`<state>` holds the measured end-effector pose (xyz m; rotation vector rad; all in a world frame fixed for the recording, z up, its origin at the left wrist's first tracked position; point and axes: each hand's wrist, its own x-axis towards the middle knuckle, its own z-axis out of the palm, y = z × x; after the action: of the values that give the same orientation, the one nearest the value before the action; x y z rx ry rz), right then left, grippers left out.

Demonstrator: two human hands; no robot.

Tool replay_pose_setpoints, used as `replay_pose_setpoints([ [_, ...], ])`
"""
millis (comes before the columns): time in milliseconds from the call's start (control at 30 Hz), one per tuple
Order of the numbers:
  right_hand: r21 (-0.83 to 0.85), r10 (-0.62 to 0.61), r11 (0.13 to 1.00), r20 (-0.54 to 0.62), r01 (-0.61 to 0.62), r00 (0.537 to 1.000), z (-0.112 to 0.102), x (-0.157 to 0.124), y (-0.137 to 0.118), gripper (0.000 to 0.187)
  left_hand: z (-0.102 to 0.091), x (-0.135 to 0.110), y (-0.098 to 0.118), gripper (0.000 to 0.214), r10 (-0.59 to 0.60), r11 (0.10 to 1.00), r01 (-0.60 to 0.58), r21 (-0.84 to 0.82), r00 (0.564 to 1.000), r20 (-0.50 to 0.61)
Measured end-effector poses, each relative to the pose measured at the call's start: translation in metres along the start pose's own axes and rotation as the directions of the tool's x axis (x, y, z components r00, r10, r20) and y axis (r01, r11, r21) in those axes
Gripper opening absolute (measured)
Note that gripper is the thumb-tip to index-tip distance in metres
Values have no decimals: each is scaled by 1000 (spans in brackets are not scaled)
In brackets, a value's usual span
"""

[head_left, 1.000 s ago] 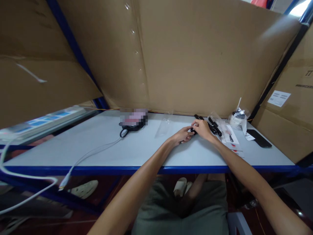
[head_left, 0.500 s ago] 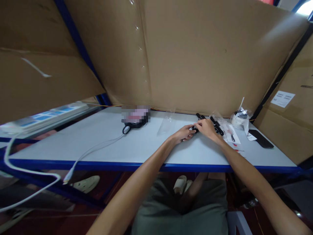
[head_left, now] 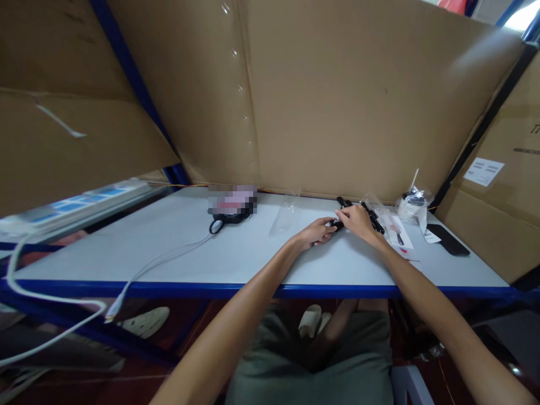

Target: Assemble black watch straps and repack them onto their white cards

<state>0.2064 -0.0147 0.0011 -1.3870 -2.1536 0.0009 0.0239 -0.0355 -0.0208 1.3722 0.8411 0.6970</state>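
Over the right half of the table, my left hand (head_left: 317,232) is closed around a small, shiny black piece (head_left: 336,224), whose exact kind I cannot make out. My right hand (head_left: 355,219) meets it from the other side, its fingers pinched at the same piece's end and hiding part of it. Just behind my right hand lie slim black rod-like parts (head_left: 342,201). To its right are more black handle-like pieces (head_left: 373,216) beside clear plastic wrapping and a printed card (head_left: 400,232) picturing a black-handled tool.
A flat clear bag (head_left: 284,218) lies left of my hands. Further left is a black device (head_left: 232,216) with a loop and a white cable (head_left: 164,252). A phone (head_left: 448,239) and a plastic-wrapped tub (head_left: 412,207) stand at the right. Cardboard walls (head_left: 329,101) enclose the table.
The view has shifted slightly. Both hands stay together on the black piece, with only small finger movement.
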Motion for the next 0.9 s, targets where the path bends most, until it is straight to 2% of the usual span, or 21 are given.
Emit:
replay_pose_setpoints([
  [167,156,-84,985,75,71,994,4,0,-1,44,1,0,0,20,15,1000,-15,8,1000,1],
  [367,-12,-10,1000,-11,10,1000,3,0,-1,42,1,0,0,21,10,1000,-10,-8,1000,12],
  [567,80,-80,994,55,75,995,4,-2,-3,44,1,-1,0,22,19,999,-18,-29,1000,13],
  [733,-35,-3,999,-13,3,1000,4,-2,-2,40,2,-3,2,14,-4,1000,4,-14,1000,6],
  [833,89,23,996,-43,-19,999,0,1,4,45,4,-4,3,10,3,1000,-3,-14,1000,-5],
  [900,179,70,983,-115,-48,991,-4,5,10,47,5,-4,2,7,14,999,-15,-29,999,-33],
])
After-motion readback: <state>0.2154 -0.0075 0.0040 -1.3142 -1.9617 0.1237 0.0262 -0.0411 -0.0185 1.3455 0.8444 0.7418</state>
